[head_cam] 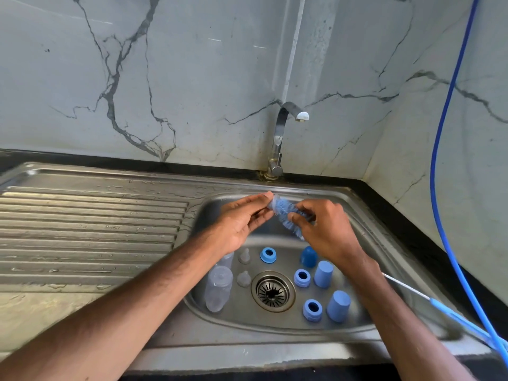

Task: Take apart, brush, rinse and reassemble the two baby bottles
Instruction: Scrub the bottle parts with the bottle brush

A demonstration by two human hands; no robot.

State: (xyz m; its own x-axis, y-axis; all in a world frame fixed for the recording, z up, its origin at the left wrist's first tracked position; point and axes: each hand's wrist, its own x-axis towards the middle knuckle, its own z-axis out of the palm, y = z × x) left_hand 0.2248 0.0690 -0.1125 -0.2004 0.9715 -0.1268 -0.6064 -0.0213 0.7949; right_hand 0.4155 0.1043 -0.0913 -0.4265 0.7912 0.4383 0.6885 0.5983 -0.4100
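Stainless steel sink (357, 204), with a ribbed drainboard (90, 229) on its left, carries the disassembled parts on the basin floor around the drain (272, 290). Left of the drain are two clear bottle bodies (218, 287) (227, 260); the near one lies on its side (the far one is partly covered by the left forearm). Just beside them stand two clear teats (244, 255) (243, 278). Beyond and right of the drain are three blue rings (268, 254) (302, 277) (312, 310) and three blue caps (309, 256) (323, 274) (338, 306), each apart from the others. Both hands are held close together over the far side of the basin, below the tap (279, 138). The left hand (242, 224) pinches a small translucent part (272, 200) between thumb and fingertips. The right hand (324, 229) grips the bottle brush (286, 213) at its blue bristle head. The bristle tip meets the translucent part; whether it is inside cannot be told. The brush's white wire stem and blue handle run from under the right wrist toward the near right corner. A blue hose (445, 160) hangs down the right wall.
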